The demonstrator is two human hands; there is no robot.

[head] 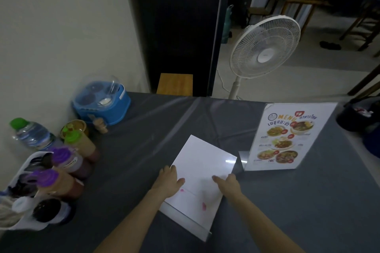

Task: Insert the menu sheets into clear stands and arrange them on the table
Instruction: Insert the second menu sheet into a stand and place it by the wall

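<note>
Hands flat, left hand (169, 181) and right hand (229, 184) pressing white sheet (202, 167), fingers spread; finished menu stand (287, 137) just right, sauce bottles (67, 162) crowding left desk (154, 129).

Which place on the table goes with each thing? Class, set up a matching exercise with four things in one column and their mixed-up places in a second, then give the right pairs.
Things:
1. Blue caddy
2. Standing menu stand
3. Flat stand with white sheet
4. Purple-capped bottles

Places:
A. Under both hands, near the front edge
B. Far left corner, by the wall
C. Right side, upright, showing food photos
D. Left edge, in a white tray

Pairs: 1-B, 2-C, 3-A, 4-D. The left hand and right hand press on the flat stand.
</note>
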